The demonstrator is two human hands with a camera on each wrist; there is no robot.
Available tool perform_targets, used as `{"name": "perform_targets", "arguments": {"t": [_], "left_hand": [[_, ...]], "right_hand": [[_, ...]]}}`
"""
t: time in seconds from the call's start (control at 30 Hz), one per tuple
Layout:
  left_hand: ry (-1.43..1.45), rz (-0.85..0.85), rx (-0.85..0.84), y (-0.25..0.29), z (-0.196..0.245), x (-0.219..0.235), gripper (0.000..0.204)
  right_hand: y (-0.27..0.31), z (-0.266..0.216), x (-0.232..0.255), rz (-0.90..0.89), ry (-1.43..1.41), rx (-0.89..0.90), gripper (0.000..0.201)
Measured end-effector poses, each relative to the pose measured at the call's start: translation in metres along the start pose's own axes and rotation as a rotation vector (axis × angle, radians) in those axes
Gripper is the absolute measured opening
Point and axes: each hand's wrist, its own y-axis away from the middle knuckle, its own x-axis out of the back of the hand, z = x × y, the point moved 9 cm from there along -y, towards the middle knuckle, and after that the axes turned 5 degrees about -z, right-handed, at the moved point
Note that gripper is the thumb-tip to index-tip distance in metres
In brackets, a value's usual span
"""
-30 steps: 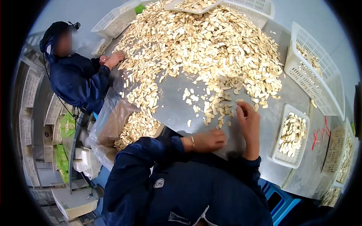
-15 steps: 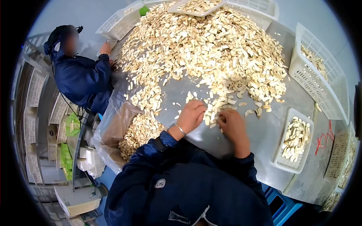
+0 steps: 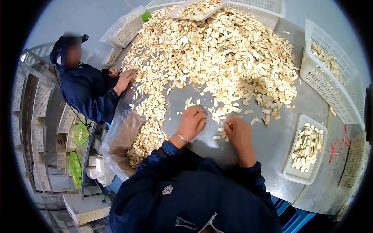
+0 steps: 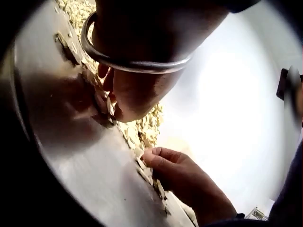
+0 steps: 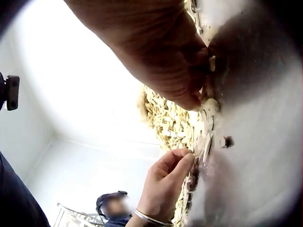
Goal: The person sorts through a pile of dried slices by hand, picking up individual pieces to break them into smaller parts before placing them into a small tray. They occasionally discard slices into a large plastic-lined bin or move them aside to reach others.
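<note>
My left hand [image 3: 191,122], with a metal bangle at its wrist, is low over the steel table at the near edge of the pale dried slices [image 3: 233,93]. Its thumb and index finger [image 5: 182,161] come together on a small slice in the right wrist view. To its right, my right hand [image 3: 237,133] has its fingers curled in. In the left wrist view this hand pinches a pale slice [image 4: 138,152] between thumb and finger. A few loose slices [image 3: 221,134] lie between the hands.
A white tray [image 3: 287,171] of picked-out slices stands at right, beside red cord [image 3: 336,147]. White perforated crates [image 3: 330,91] line the table's right and back. At left, a clear plastic bag [image 3: 116,136] of slices hangs at the edge; another person [image 3: 83,85] works beyond it.
My left hand has moved up and forward from near my body to the slices. My right hand has come down and left. The other person's hand has returned to the heap.
</note>
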Motion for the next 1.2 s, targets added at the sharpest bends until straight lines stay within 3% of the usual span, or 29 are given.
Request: {"name": "perform_targets", "arguments": {"t": [0.1, 0.2, 0.3, 0.43, 0.47, 0.6, 0.7, 0.8, 0.9, 1.07, 1.2], "left_hand": [[-0.018, 0.08, 0.053, -0.009, -0.002, 0.007, 0.017], [0.072, 0.045, 0.05, -0.029, 0.015, -0.007, 0.022], [0.073, 0.05, -0.032, -0.046, 0.035, -0.02, 0.025], [0.046, -0.041, -0.014, -0.044, 0.02, -0.031, 0.024], [0.054, 0.032, -0.015, -0.041, 0.018, -0.022, 0.018], [-0.015, 0.033, 0.15, -0.022, -0.014, -0.002, 0.022], [-0.16, 0.158, 0.107, -0.022, -0.009, 0.012, 0.022], [-0.047, 0.146, 0.014, -0.036, 0.002, 0.002, 0.021], [0.009, 0.113, -0.055, -0.052, 0.022, -0.009, 0.021], [0.123, 0.021, -0.102, -0.059, 0.039, -0.028, 0.017], [0.111, -0.153, -0.003, -0.052, 0.025, -0.043, 0.017]], "right_hand": [[-0.001, -0.001, 0.008, 0.065, -0.076, -0.043, 0.016], [-0.001, -0.003, 0.015, 0.117, -0.167, -0.034, 0.014], [-0.003, -0.001, 0.018, 0.112, -0.228, -0.021, 0.013], [-0.003, 0.003, 0.025, 0.145, -0.248, -0.078, 0.024], [-0.002, 0.004, 0.029, 0.186, -0.276, -0.098, 0.027], [-0.003, 0.014, 0.037, 0.255, -0.319, -0.216, 0.038], [-0.011, 0.024, 0.027, 0.222, -0.149, -0.199, 0.031], [-0.013, 0.025, 0.018, 0.114, -0.067, -0.179, 0.026], [-0.011, 0.022, 0.02, 0.088, -0.093, -0.193, 0.013], [-0.007, 0.015, 0.027, 0.086, -0.214, -0.115, 0.009], [-0.009, 0.007, 0.019, 0.0, -0.178, 0.051, 0.012]]}}
